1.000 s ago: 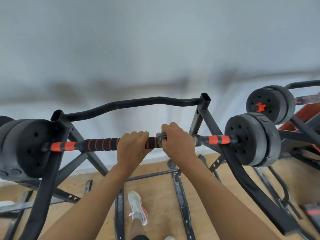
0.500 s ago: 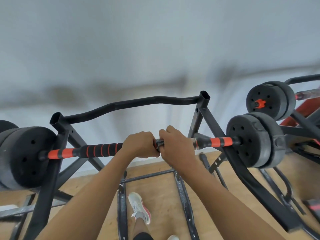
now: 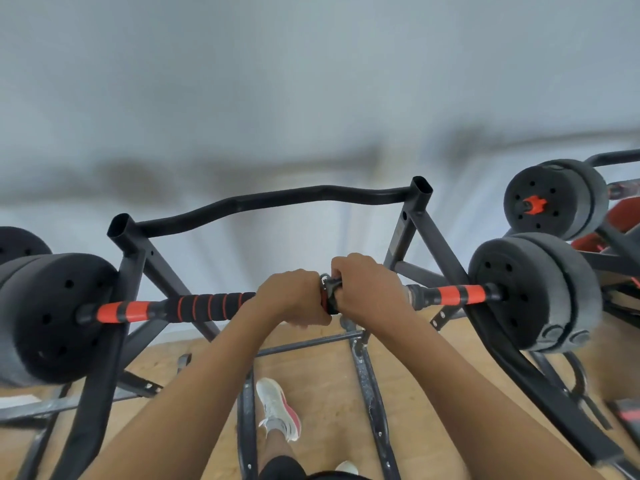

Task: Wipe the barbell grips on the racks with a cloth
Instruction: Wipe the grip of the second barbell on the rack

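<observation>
The barbell (image 3: 453, 294) is lying across the rack (image 3: 263, 202). The left hand (image 3: 291, 296) is clenching its foam grip (image 3: 207, 308). The right hand (image 3: 367, 292) is wrapping the bar beside it, apparently over a grey cloth (image 3: 328, 284) (mostly hidden). Mid-wipe, I judge; the next stroke is calling for a firm slide rightwards.

Your left hand (image 3: 291, 296) and right hand (image 3: 367, 289) both grip the barbell (image 3: 207, 307) mid-bar, knuckles up, almost touching. The bar lies across the black rack (image 3: 270, 201), with dark plates (image 3: 519, 292) at each end. Below are the wooden floor (image 3: 322, 372) and one shoe (image 3: 277, 407).
</observation>
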A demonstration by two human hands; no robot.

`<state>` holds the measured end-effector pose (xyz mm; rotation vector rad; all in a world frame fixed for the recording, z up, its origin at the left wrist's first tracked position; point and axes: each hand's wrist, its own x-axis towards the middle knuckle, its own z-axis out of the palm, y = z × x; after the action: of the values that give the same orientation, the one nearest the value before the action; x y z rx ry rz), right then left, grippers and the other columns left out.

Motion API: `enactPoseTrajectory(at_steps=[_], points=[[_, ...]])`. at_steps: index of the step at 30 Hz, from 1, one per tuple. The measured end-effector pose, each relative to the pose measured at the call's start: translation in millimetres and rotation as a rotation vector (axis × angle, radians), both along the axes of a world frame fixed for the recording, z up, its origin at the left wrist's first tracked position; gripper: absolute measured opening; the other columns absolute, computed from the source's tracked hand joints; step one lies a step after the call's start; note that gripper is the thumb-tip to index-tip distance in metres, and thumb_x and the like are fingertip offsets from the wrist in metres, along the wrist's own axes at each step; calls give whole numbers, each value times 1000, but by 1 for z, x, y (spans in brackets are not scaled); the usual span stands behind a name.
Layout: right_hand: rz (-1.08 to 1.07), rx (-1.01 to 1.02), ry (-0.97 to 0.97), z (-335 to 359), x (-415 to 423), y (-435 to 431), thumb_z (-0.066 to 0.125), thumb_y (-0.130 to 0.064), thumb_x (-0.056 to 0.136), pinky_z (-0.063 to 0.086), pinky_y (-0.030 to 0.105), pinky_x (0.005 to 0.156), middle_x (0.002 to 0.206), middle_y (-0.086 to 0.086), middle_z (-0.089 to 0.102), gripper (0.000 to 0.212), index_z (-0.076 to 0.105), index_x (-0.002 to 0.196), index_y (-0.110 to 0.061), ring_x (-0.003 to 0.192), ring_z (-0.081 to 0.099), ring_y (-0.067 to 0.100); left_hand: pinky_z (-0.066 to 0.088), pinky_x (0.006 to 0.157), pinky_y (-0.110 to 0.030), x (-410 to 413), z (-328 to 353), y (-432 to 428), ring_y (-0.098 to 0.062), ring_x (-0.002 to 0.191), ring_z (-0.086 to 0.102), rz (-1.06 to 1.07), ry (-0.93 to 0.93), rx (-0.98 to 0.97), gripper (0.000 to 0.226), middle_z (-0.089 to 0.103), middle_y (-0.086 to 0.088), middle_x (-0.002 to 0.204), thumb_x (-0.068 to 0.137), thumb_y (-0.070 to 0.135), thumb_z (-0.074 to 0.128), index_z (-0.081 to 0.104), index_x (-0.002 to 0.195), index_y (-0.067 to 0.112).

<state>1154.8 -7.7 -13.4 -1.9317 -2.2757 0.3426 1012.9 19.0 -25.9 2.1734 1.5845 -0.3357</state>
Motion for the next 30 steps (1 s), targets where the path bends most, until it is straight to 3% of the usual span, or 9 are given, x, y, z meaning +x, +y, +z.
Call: enactPoseTrajectory(at_steps=[6, 8, 10, 13, 17, 20, 24, 26, 30], points=[[-4, -9, -39, -2, -8, -1, 54, -18, 89, 39, 30, 59, 88, -2, 56, 5, 56, 89, -22, 77, 59, 24, 22, 52, -28, -7, -48, -42, -17, 42, 26, -53, -35, 816, 34, 41, 5, 47, 78, 13, 68, 39, 62, 20], [1, -22, -16, -3, -6, -6, 52, -21, 91, 39, 31, 60, 88, -2, 56, 4, 52, 87, -23, 76, 58, 24, 19, 55, -29, -5, -58, -50, -19, 47, 24, -34, -81, 908, 26, 34, 4, 50, 75, 6, 66, 46, 65, 19], [-6, -27, 15, -4, -2, -13, 50, -23, 93, 43, 34, 63, 89, -3, 53, 5, 49, 88, -24, 76, 57, 23, 19, 54, -30, 1, -53, -50, -17, 48, 28, 26, -94, 775, 23, 34, 8, 61, 73, 12, 68, 47, 77, 22], [-6, -40, 34, -1, -2, -23, 49, -23, 94, 49, 37, 66, 90, -3, 51, 2, 51, 93, -21, 76, 57, 24, 35, 56, -31, -3, -32, -39, -16, 62, 51, 53, -78, 370, 31, 47, 8, 88, 83, 38, 66, 43, 100, 26], [19, -56, -1, 1, -1, -34, 52, -21, 91, 45, 35, 64, 90, -4, 48, 6, 47, 92, -24, 76, 56, 24, 46, 59, -26, -6, -11, -29, -13, 59, 59, 28, 13, 94, 16, 63, 8, 67, 77, 39, 59, 57, 78, 23], [1, -56, 20, 1, 0, -33, 52, -22, 90, 44, 34, 63, 88, -4, 49, 9, 44, 88, -26, 76, 55, 23, 39, 54, -29, -9, -30, -46, -17, 51, 49, 47, 33, 379, 24, 52, 6, 59, 81, 35, 60, 48, 67, 20], [7, -80, 14, 0, 2, -36, 52, -22, 87, 45, 34, 62, 85, -4, 51, 7, 46, 86, -25, 76, 55, 23, 22, 56, -31, -9, -57, -76, -20, 49, 27, -27, -61, 846, 30, 38, 2, 51, 73, 6, 63, 39, 63, 20], [4, -83, 38, 0, 5, -38, 52, -23, 87, 47, 35, 63, 84, -4, 50, 5, 47, 86, -25, 76, 54, 22, 22, 56, -30, -3, -58, -80, -18, 51, 29, 2, -81, 810, 26, 41, 2, 54, 73, 8, 62, 40, 66, 20], [27, -79, 47, 2, 4, -45, 52, -22, 88, 47, 36, 64, 86, -4, 51, 4, 49, 89, -24, 77, 55, 23, 44, 58, -32, -5, -32, -67, -16, 63, 55, 28, -59, 352, 18, 53, 8, 73, 82, 41, 59, 48, 81, 27]])
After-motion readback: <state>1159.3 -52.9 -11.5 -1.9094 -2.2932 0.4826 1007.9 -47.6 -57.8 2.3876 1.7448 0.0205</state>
